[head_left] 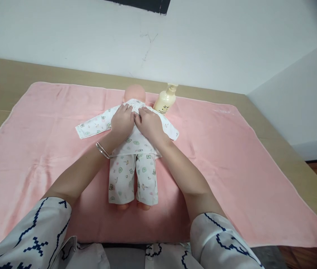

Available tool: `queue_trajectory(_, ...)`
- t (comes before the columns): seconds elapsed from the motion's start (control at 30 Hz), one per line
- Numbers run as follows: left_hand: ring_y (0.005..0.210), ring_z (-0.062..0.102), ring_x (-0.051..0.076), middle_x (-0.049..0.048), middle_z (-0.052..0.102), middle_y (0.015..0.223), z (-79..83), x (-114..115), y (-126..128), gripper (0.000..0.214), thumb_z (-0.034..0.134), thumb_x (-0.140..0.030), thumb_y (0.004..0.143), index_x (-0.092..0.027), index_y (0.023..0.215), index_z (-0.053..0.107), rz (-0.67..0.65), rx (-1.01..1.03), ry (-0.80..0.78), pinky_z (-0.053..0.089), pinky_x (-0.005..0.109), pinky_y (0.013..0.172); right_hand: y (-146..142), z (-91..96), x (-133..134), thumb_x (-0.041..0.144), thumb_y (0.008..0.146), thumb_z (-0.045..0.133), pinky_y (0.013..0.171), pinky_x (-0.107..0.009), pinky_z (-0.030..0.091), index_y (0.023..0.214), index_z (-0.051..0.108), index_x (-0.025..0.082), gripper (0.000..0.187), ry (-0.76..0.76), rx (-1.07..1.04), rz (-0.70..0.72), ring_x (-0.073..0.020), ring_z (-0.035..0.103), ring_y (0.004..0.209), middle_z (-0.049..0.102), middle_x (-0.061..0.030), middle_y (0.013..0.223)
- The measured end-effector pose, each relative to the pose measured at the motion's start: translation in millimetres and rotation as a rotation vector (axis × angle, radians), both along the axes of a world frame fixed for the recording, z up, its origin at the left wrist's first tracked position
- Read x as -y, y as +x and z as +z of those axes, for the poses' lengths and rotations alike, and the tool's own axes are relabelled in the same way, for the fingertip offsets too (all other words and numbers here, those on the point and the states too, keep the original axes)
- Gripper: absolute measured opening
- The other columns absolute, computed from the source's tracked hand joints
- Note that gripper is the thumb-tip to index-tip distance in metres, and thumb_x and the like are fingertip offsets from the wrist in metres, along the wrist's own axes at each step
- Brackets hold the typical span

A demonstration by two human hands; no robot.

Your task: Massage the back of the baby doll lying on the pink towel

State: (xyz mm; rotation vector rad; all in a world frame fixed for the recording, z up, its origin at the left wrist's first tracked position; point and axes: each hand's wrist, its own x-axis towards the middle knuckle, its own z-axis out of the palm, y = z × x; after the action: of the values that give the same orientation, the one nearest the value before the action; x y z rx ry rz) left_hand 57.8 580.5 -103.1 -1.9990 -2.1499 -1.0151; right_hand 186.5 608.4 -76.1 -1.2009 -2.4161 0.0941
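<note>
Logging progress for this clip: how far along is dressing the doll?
Done: printed white trousers are on the plastic baby doll, both arms in the printed white top. In hand: left hand and right hand press the top's collar. Left: closing the front, which I cannot see.

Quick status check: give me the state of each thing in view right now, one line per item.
Doll: lying flat on the towel, dressed in printed top and trousers, sleeves spread out.
Left hand: palm down on the doll's chest, fingers at the collar.
Right hand: palm down on the chest, touching the left hand.
Lotion bottle: beside the doll's head, pump cap on.
Pink towel: spread flat on the table.
Bracelet: on the left wrist.
</note>
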Motion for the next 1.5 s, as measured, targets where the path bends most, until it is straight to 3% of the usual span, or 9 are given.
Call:
queue_trajectory(0.13, 0.132, 0.053, 0.031, 0.0172, 0.062, 0.133, -4.5, 1.8, 2.9, 0.04, 0.035, -0.024, 0.097, -0.011, 0.12, 0.065, 0.032, -0.02, 0.079, 0.039, 0.048, 0.115, -0.3, 7.1, 6.1, 0.03, 0.101, 0.038, 0.102, -0.04, 0.047, 0.114, 0.066, 0.007, 0.038, -0.028, 0.012, -0.031, -0.03, 0.059, 0.121, 0.065, -0.0198, 0.126)
queue_trajectory(0.37, 0.143, 0.038, 0.036, 0.0215, 0.048, 0.147, -14.0, -6.5, -12.3, 0.052, 0.039, -0.038, 0.098, -0.007, 0.137, 0.05, -0.052, -0.049, 0.053, 0.028, 0.057, 0.119, 12.0, -6.1, -29.5, 0.038, 0.1, 0.037, 0.123, -0.048, 0.023, 0.152, 0.033, 0.005, 0.061, -0.16, 0.045, 0.117, -0.0299, 0.025, 0.15, 0.03, -0.019, 0.159)
queue_trajectory(0.5, 0.133, 0.05, 0.032, 0.0203, 0.059, 0.135, -5.1, -1.5, -9.3, 0.044, 0.035, -0.03, 0.098, -0.007, 0.128, 0.057, -0.097, -0.106, 0.096, 0.035, 0.052, 0.116, 6.9, -3.5, -16.3, 0.032, 0.101, 0.035, 0.119, -0.049, 0.029, 0.15, 0.038, 0.007, 0.055, -0.083, 0.083, 0.071, -0.0319, 0.033, 0.146, 0.037, -0.0197, 0.155)
queue_trajectory(0.7, 0.115, 0.06, 0.03, 0.0134, 0.069, 0.119, -0.6, 3.2, 0.7, 0.032, 0.04, -0.021, 0.092, -0.016, 0.106, 0.069, 0.041, 0.0, 0.104, 0.047, 0.048, 0.103, -2.3, 10.6, 22.0, 0.03, 0.102, 0.033, 0.106, -0.047, 0.045, 0.145, 0.045, 0.002, 0.052, -0.032, 0.177, -0.09, -0.0358, 0.049, 0.133, 0.052, -0.0272, 0.14)
queue_trajectory(0.87, 0.141, 0.042, 0.03, 0.0135, 0.052, 0.146, -15.3, -7.9, -7.3, 0.043, 0.041, -0.031, 0.095, -0.014, 0.131, 0.057, 0.027, 0.127, 0.065, 0.029, 0.052, 0.12, 4.7, 0.9, -1.3, 0.033, 0.1, 0.037, 0.116, -0.05, 0.035, 0.147, 0.043, 0.006, 0.054, -0.103, 0.038, -0.015, -0.0328, 0.038, 0.143, 0.044, -0.0207, 0.15)
queue_trajectory(1.03, 0.136, 0.047, 0.029, 0.0161, 0.058, 0.138, -16.2, -7.5, -8.4, 0.041, 0.038, -0.031, 0.097, -0.011, 0.125, 0.06, -0.024, 0.053, 0.121, 0.033, 0.048, 0.118, 8.0, -12.4, -26.8, 0.032, 0.098, 0.04, 0.123, -0.047, 0.025, 0.149, 0.04, 0.008, 0.057, -0.135, -0.053, 0.084, -0.0273, 0.029, 0.148, 0.035, -0.0165, 0.157)
queue_trajectory(1.27, 0.113, 0.058, 0.03, 0.0138, 0.067, 0.113, -6.6, 7.0, 3.4, 0.027, 0.042, -0.032, 0.095, -0.018, 0.1, 0.065, 0.074, 0.048, 0.143, 0.046, 0.046, 0.102, -0.9, 1.9, 2.8, 0.025, 0.1, 0.033, 0.113, -0.048, 0.039, 0.14, 0.05, 0.005, 0.048, -0.083, 0.02, 0.006, -0.0318, 0.044, 0.139, 0.047, -0.023, 0.147)
queue_trajectory(1.37, 0.114, 0.057, 0.03, 0.0127, 0.067, 0.115, -8.7, 6.5, 4.0, 0.028, 0.045, -0.035, 0.093, -0.019, 0.105, 0.065, 0.122, 0.098, 0.169, 0.046, 0.046, 0.103, -2.2, 4.1, 8.4, 0.027, 0.1, 0.033, 0.107, -0.048, 0.045, 0.133, 0.057, 0.007, 0.045, -0.06, 0.012, -0.037, -0.0327, 0.051, 0.132, 0.054, -0.0222, 0.141)
queue_trajectory(1.5, 0.131, 0.048, 0.031, 0.0149, 0.059, 0.135, -14.9, -2.0, -2.3, 0.041, 0.04, -0.038, 0.095, -0.015, 0.124, 0.058, 0.058, 0.108, 0.137, 0.036, 0.05, 0.115, 2.2, -2.0, -8.5, 0.029, 0.097, 0.039, 0.115, -0.05, 0.036, 0.143, 0.048, 0.007, 0.052, -0.087, -0.009, -0.015, -0.0321, 0.04, 0.142, 0.046, -0.0197, 0.149)
